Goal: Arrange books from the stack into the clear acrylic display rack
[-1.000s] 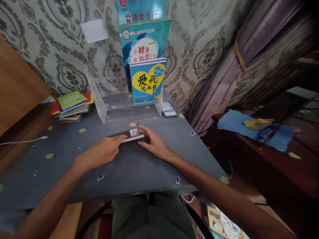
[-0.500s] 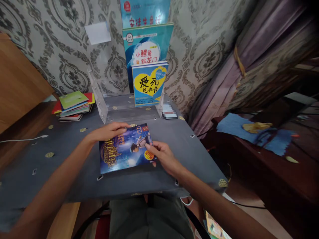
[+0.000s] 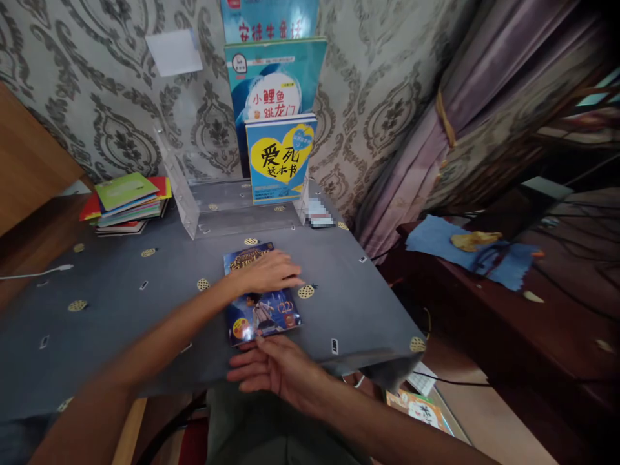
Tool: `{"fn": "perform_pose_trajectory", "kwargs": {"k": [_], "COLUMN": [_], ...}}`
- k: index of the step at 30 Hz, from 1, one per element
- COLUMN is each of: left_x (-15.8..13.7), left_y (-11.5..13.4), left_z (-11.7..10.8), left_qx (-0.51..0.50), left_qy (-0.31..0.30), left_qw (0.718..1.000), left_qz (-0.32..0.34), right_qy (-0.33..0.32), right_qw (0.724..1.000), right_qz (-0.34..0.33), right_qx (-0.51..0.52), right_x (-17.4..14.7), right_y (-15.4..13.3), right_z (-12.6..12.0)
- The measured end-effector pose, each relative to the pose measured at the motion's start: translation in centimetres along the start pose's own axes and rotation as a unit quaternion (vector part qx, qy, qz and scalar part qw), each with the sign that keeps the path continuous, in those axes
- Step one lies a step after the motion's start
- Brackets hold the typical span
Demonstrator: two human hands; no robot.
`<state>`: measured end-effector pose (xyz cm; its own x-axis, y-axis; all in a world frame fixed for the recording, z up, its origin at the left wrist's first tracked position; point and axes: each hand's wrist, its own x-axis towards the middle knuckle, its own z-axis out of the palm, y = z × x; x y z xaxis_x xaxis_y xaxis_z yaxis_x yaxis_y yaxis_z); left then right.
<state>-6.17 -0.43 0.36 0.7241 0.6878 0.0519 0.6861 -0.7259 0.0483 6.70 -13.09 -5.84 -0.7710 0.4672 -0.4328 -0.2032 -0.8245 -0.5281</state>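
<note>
Though perhaps vinyl, tablecloth (image 3: 349, 284), book (image 3: 264, 311), wallpaper (image 3: 372, 84)

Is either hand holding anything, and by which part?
A hold cannot be told for certain: the right hand is at the near edge of the book, the left hand over its cover.

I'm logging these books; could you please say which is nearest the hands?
The glossy dark-blue book beneath the left hand; the upright blue books and multicoloured stack are farther back.

From the lower left of the frame, the left forearm (image 3: 169, 337) is stretched toward the centre, where the left hand (image 3: 267, 271) is held palm down. Below it, the right hand (image 3: 281, 369) is turned partly palm up, fingers (image 3: 252, 370) loosely parted, pointed left.
</note>
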Motion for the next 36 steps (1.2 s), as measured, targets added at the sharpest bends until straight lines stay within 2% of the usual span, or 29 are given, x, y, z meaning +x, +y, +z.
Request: {"fn": "perform_pose_trajectory", "kwargs": {"k": [3, 5, 7, 8, 9, 10, 12, 13, 15, 16, 17, 18, 20, 25, 32, 36], "left_x": [-1.6, -3.4, -5.7, -6.9, -8.1, -9.3, -11.0, -11.6, -12.1, -12.2, -12.1, -12.1, -11.9, -12.0, -10.6, -8.8], "left_y": [0.5, 0.2, -0.4, -0.6, -0.8, -0.9, -0.8, -0.7, -0.6, -0.5, -0.5, -0.5, -0.6, -2.0, -4.7, -4.4], "left_z": [0.6, 1.3, 2.4, 3.0, 3.6, 4.3, 5.6, 6.1, 6.9, 7.1, 7.3, 7.4, 7.4, 7.2, 6.1, 5.6], "left_qx": [-0.018, -0.034, -0.035, -0.027, -0.017, -0.004, 0.006, 0.005, -0.007, -0.013, -0.017, -0.02, -0.023, -0.041, 0.0, 0.025], "left_qy": [0.037, 0.084, 0.127, 0.143, 0.158, 0.168, 0.17, 0.168, 0.164, 0.162, 0.161, 0.159, 0.156, 0.141, 0.075, 0.073], "left_qw": [0.999, 0.994, 0.983, 0.974, 0.965, 0.954, 0.939, 0.934, 0.931, 0.931, 0.93, 0.929, 0.927, 0.933, 0.954, 0.962], "left_qz": [-0.018, -0.061, -0.13, -0.171, -0.21, -0.248, -0.299, -0.314, -0.326, -0.328, -0.33, -0.333, -0.34, -0.329, -0.291, -0.262], "right_qy": [-0.089, -0.137, -0.134, -0.115, -0.083, -0.048, 0.002, 0.009, 0.002, 0.002, 0.004, 0.011, 0.038, 0.116, 0.095, 0.087], "right_qw": [0.994, 0.983, 0.961, 0.939, 0.905, 0.853, 0.717, 0.653, 0.556, 0.523, 0.503, 0.492, 0.492, 0.523, 0.602, 0.613], "right_qz": [0.038, 0.026, -0.052, -0.112, -0.185, -0.25, -0.336, -0.351, -0.347, -0.341, -0.333, -0.326, -0.312, -0.323, -0.381, -0.396], "right_qx": [-0.042, -0.121, -0.236, -0.303, -0.374, -0.455, -0.61, -0.671, -0.756, -0.781, -0.798, -0.807, -0.812, -0.78, -0.695, -0.679], "right_x": [-0.5, -1.0, -1.3, -1.3, -1.1, -0.7, 0.8, 1.7, 3.8, 4.9, 5.9, 6.8, 8.3, 10.4, 10.5, 10.4], "right_y": [-0.9, -2.5, -4.9, -6.2, -7.4, -8.4, -9.9, -10.3, -10.8, -11.0, -11.3, -11.7, -12.6, -14.9, -15.7, -16.2], "right_z": [0.0, -0.1, -0.1, -0.2, -0.4, -0.6, -1.4, -1.9, -3.1, -3.7, -4.2, -4.7, -5.5, -7.1, -9.1, -9.4]}}
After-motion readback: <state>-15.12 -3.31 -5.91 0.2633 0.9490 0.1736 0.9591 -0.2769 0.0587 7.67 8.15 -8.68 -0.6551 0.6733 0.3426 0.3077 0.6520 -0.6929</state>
